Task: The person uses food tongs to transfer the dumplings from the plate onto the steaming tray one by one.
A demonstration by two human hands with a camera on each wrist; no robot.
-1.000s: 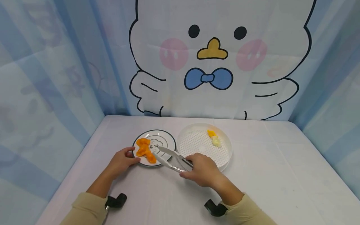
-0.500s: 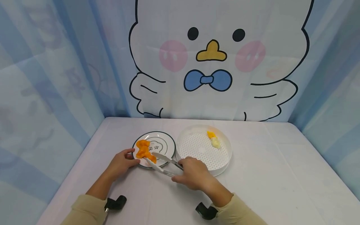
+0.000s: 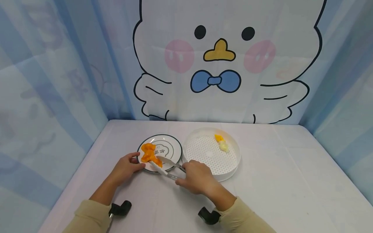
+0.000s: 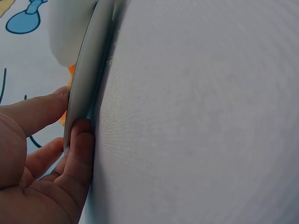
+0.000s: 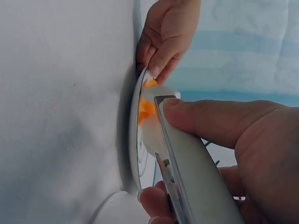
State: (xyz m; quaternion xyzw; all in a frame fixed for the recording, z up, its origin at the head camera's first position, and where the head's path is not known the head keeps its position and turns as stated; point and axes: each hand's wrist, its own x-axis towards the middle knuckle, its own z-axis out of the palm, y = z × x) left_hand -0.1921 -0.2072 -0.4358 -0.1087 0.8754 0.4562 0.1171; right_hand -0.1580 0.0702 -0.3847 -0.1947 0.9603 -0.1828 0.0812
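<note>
Your left hand (image 3: 125, 168) pinches the plate (image 3: 172, 145) while your right hand (image 3: 199, 178) grips the tongs (image 5: 198, 172) over the orange pieces (image 3: 148, 152).
With 12 o'clock at the far edge, your left hand has the plate's rim at about 8 o'clock, thumb above and a finger underneath; your right thumb and fingers close round the tongs, which reach in from about 4 o'clock. The orange pieces lie on the plate from 10 to 6 o'clock, their near end between the parted tong tips; whether the tips touch it, you cannot tell. At the plate's 3 o'clock sits a white perforated tray (image 3: 199, 149), a yellow piece (image 3: 219, 138) at its 1 o'clock and a pale piece (image 3: 223, 146) at its 2 o'clock.
</note>
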